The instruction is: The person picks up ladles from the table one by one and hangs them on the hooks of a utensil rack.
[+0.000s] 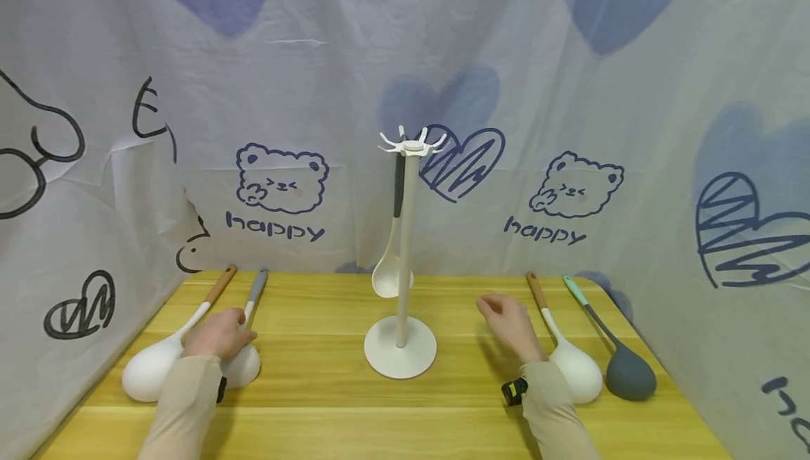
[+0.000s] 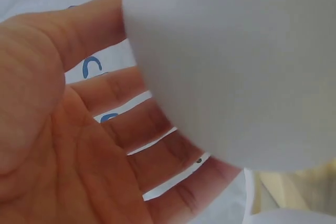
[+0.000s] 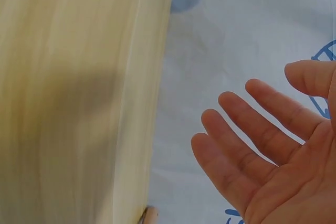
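Observation:
In the head view, my left hand [image 1: 218, 333] is over the neck of a white ladle with a grey handle [image 1: 256, 288]. Its fingers look spread and gently bent in the left wrist view, where a large white bowl [image 2: 236, 66] hides the fingertips. Left of that hand lies another white ladle with a brown handle [image 1: 152, 368]. My right hand [image 1: 509, 323] hovers above the table with relaxed fingers and an empty palm, as the right wrist view shows. Beside it lies a white, brown-handled ladle [image 1: 577, 372]. A dark grey ladle with a mint handle [image 1: 631, 373] is farther right.
A white utensil stand [image 1: 405, 256] with hooks on top rises mid-table from a round base. From it hangs a white spoon-like utensil with a dark handle [image 1: 399, 189]. The wooden table [image 1: 316, 375] ends at a printed cloth [image 1: 354, 59] behind and at both sides.

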`<state>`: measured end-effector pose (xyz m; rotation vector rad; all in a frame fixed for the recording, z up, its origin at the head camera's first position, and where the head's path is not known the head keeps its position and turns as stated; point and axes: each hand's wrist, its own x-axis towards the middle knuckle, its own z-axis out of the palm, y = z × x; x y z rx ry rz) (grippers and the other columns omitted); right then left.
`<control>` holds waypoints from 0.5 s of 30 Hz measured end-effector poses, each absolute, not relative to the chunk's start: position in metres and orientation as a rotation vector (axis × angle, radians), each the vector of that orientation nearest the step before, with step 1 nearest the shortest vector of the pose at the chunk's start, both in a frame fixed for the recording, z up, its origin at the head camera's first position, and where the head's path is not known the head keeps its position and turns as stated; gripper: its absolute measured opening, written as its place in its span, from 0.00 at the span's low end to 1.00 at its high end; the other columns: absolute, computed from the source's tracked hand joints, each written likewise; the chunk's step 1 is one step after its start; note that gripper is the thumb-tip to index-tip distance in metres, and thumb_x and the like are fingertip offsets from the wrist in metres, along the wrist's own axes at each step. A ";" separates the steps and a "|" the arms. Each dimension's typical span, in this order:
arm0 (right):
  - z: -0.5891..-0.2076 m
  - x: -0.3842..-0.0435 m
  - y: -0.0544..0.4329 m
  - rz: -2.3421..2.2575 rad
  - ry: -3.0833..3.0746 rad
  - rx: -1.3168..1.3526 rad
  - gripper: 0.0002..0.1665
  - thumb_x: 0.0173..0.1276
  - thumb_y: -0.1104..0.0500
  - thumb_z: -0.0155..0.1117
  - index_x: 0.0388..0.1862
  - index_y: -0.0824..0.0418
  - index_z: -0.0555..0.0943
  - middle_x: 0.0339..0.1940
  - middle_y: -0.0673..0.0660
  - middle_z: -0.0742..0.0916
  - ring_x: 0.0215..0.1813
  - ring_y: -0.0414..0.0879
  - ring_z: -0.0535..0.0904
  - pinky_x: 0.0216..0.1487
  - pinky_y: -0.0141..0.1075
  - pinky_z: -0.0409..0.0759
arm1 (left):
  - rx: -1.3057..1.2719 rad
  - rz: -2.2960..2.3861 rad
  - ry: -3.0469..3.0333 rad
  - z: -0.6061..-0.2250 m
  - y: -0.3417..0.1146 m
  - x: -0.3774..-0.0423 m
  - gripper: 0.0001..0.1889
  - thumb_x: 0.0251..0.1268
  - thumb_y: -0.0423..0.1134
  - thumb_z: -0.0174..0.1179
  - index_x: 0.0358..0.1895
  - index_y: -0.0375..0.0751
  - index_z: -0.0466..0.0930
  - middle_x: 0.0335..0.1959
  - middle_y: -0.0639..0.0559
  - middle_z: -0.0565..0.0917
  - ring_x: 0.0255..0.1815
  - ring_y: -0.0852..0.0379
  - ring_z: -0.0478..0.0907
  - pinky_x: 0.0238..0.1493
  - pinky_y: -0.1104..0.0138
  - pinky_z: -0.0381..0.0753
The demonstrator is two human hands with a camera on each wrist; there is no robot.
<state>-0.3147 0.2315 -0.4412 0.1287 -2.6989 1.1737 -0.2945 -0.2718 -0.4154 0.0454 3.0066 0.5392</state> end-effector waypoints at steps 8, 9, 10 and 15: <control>-0.442 -0.313 0.230 1.179 -2.669 0.124 0.22 0.76 0.50 0.54 0.60 0.62 0.80 0.55 0.62 0.86 0.58 0.57 0.81 0.59 0.51 0.80 | 0.029 0.549 3.000 -0.418 -0.268 -0.297 0.22 0.64 0.39 0.61 0.57 0.28 0.74 0.50 0.27 0.80 0.44 0.39 0.80 0.39 0.48 0.80; -0.442 -0.313 0.230 1.181 -2.669 0.124 0.22 0.76 0.50 0.54 0.60 0.62 0.80 0.55 0.62 0.86 0.58 0.57 0.81 0.58 0.51 0.80 | 0.024 0.559 2.996 -0.418 -0.267 -0.298 0.22 0.64 0.39 0.61 0.57 0.29 0.73 0.50 0.27 0.80 0.44 0.39 0.80 0.39 0.48 0.80; -0.442 -0.313 0.230 1.183 -2.668 0.128 0.22 0.76 0.50 0.54 0.60 0.62 0.80 0.55 0.62 0.86 0.58 0.57 0.81 0.58 0.51 0.80 | 0.018 0.567 2.992 -0.418 -0.267 -0.298 0.22 0.63 0.39 0.61 0.57 0.28 0.73 0.50 0.27 0.80 0.43 0.39 0.80 0.39 0.49 0.80; -0.443 -0.314 0.230 1.182 -2.669 0.141 0.23 0.76 0.49 0.54 0.60 0.61 0.80 0.56 0.61 0.86 0.58 0.56 0.81 0.59 0.51 0.80 | -0.015 0.627 2.987 -0.419 -0.266 -0.299 0.21 0.62 0.37 0.58 0.54 0.26 0.73 0.44 0.30 0.81 0.38 0.44 0.78 0.35 0.53 0.79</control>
